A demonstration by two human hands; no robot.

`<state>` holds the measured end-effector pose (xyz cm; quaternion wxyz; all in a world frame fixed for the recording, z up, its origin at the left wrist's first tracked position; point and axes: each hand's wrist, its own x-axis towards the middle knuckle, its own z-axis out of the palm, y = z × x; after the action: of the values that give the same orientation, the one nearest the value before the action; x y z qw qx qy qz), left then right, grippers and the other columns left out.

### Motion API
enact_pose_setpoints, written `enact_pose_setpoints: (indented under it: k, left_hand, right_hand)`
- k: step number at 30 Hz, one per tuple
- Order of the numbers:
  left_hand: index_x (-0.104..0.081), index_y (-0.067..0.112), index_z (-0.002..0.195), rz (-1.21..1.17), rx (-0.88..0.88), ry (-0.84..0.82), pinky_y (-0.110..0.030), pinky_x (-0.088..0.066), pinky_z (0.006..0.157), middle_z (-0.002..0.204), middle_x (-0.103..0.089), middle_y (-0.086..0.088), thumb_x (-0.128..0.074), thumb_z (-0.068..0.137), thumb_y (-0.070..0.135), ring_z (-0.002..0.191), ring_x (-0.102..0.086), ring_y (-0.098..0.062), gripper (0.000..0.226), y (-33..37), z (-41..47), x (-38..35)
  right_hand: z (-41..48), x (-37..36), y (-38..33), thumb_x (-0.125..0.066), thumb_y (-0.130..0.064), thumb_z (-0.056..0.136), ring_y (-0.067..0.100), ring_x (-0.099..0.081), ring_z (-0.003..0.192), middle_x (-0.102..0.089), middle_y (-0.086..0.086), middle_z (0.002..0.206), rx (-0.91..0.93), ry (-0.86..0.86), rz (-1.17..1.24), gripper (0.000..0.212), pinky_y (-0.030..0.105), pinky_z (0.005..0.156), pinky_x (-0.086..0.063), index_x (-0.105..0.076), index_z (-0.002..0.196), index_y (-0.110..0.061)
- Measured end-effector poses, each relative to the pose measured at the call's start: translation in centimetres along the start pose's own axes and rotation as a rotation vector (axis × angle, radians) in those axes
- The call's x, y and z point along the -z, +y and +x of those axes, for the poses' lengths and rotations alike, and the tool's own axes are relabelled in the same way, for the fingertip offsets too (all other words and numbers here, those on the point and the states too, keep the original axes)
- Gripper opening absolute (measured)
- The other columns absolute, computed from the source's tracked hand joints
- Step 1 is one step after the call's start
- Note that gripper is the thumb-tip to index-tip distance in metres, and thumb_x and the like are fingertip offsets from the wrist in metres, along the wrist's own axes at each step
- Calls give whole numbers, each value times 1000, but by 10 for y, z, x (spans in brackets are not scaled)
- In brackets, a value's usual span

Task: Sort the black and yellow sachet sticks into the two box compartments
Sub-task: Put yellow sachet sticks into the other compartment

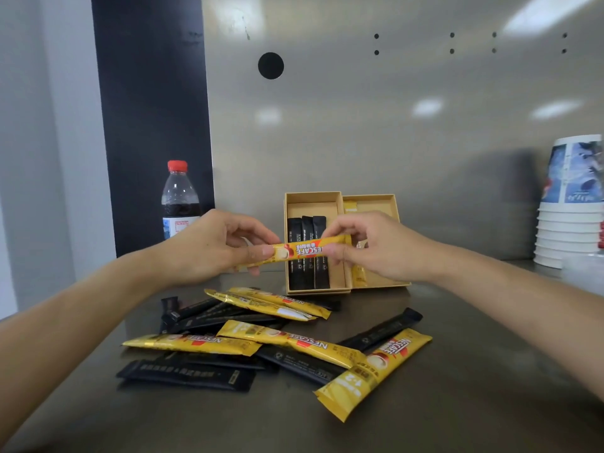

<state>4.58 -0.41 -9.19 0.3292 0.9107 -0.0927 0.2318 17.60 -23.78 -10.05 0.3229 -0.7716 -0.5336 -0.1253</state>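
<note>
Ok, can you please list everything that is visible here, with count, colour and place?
held yellow stick: 1, yellow, in the air before the box
loose yellow sticks: 5, yellow, in the pile on the table
loose black sticks: several, count unclear, black, same pile
boxed black sticks: 3, black, left compartment
boxed yellow stick: at least 1, yellow, right compartment, partly hidden
box: 1, brown cardboard, behind the pile
bottle: 1, clear, red cap, dark drink, far left
paper cups: 1 stack, white and blue, right edge
table: 1, grey metal
left hand: pinches the held stick's left end
right hand: pinches its right end
</note>
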Motion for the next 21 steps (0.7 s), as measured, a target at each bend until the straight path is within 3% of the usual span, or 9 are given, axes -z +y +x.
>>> enact_pose_setpoints:
  k: [3, 5, 11, 15, 17, 21]
  left_hand:
    - [-74, 18, 108, 13, 2, 22, -29, -55, 64, 91, -79, -1, -68, 91, 22, 67, -70, -15, 18, -1, 0, -1]
    - [-73, 18, 108, -17, -19, 90, -27, -56, 63, 92, -79, -3, -66, 92, 21, 64, -67, -16, 18, 0, 1, -2]
    - [-72, 19, 110, -50, -93, 266, -30, -59, 67, 90, -78, -2, -66, 92, 24, 68, -72, -19, 20, 4, 4, -2]
    - [-72, 17, 107, -91, -90, 377, -29, -61, 70, 85, -79, -1, -68, 90, 22, 72, -75, -21, 19, 4, 5, 4]
    - [-72, 17, 107, -101, -93, 387, -28, -61, 70, 84, -78, -3, -68, 90, 19, 71, -75, -20, 17, 3, 5, 5]
    - [-73, 16, 105, -95, -102, 355, -25, -61, 65, 83, -77, -9, -68, 92, 15, 68, -75, -18, 15, 2, 6, 0]
  right_hand:
    - [3, 7, 0, -63, -23, 97, 3, -64, 65, -73, -4, 83, -55, 120, 197, 12, 20, 52, -51, -65, 108, -20]
    - [4, 13, 0, -62, -21, 98, 7, -63, 63, -73, -2, 82, -87, 173, 346, 15, 21, 50, -52, -65, 111, -14]
    - [6, 21, 0, -62, -25, 98, 8, -68, 69, -78, 2, 91, -166, 235, 477, 20, 22, 55, -56, -66, 114, -13]
    - [4, 20, 3, -61, -26, 98, 9, -73, 87, -79, -2, 98, -199, 64, 358, 18, 24, 78, -55, -65, 113, -16]
    - [2, 16, 5, -63, -26, 97, 8, -72, 95, -79, -4, 101, -205, -40, 304, 16, 20, 78, -51, -67, 111, -18]
    - [2, 6, 3, -65, -29, 95, 0, -69, 91, -79, -2, 99, -142, -93, 275, 19, 11, 76, -45, -72, 109, -19]
